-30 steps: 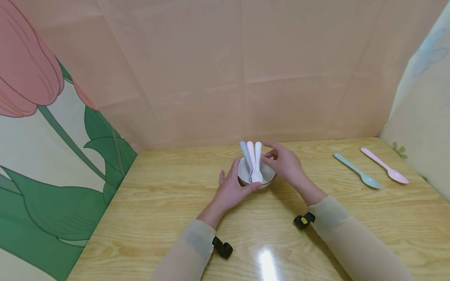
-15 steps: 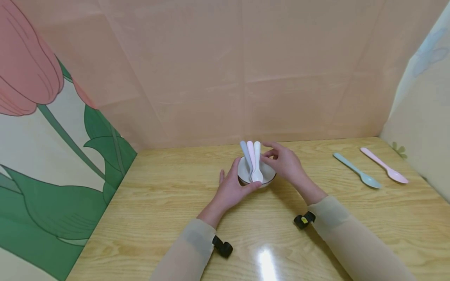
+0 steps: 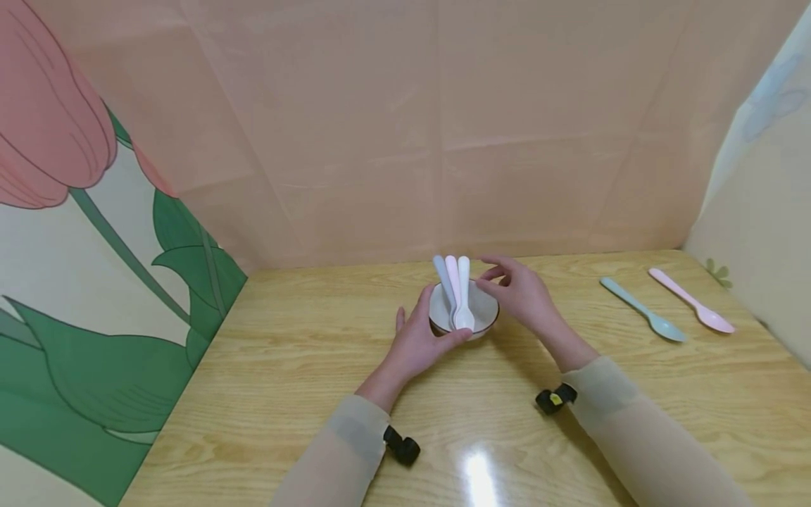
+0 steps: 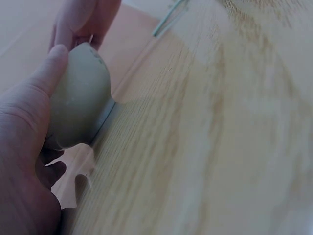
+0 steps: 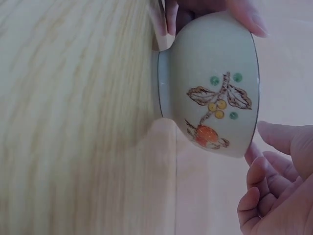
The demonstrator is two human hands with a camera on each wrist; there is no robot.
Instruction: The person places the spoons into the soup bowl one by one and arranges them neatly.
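Observation:
A small round bowl [image 3: 486,308] with a dark rim stands on the table; the right wrist view shows fruit and leaves painted on its side. Three spoons lean in it, handles up: a blue-grey spoon [image 3: 441,270], a pink spoon [image 3: 452,271] and a white spoon [image 3: 464,282]. My left hand [image 3: 413,343] grips the bowl from the left, thumb over the near rim. At the far right rim is my right hand [image 3: 522,296], fingers loosely bent and holding nothing. In the right wrist view its thumb [image 5: 276,137] is right by the rim.
On the right of the wooden table [image 3: 285,387] lie a light green spoon [image 3: 643,308] and another pink spoon [image 3: 693,301]. A pinkish backdrop [image 3: 355,141] rises behind the table, with a tulip-printed panel [image 3: 114,366] on the left.
My right hand has shifted slightly right, away from the white spoon's handle. My left hand, the bowl and the spoons have stayed almost where they were.

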